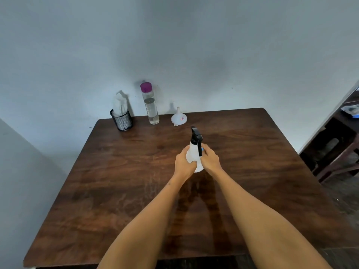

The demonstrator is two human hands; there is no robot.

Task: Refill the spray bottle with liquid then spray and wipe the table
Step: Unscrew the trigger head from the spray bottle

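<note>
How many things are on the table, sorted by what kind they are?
Bottles: 2, the spray bottle held by both hands and the water bottle with a purple cap
Funnels: 1, the white funnel
Mesh cups: 1, the black mesh cup with a cloth in it
Cloths: 1
Total: 5

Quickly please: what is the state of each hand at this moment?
Left hand: closed around the body of the spray bottle.
Right hand: also closed on the spray bottle, from the other side.
</note>
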